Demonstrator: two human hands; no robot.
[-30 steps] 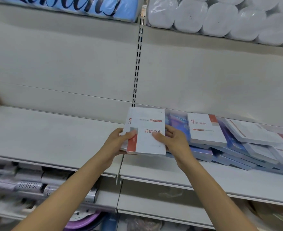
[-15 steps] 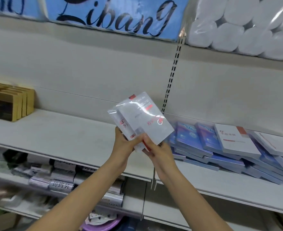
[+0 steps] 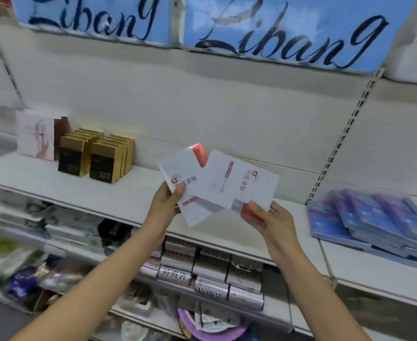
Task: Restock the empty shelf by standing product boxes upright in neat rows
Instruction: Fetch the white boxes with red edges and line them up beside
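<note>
White shelf (image 3: 62, 185) bears upright gold boxes (image 3: 96, 158), flat blue boxes (image 3: 369, 217)

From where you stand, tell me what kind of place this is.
Most likely a retail shop aisle. A slotted metal shelf carries gold boxes in neat rows, blue packets lie stacked to the right, and large Libang packs sit overhead.
</note>
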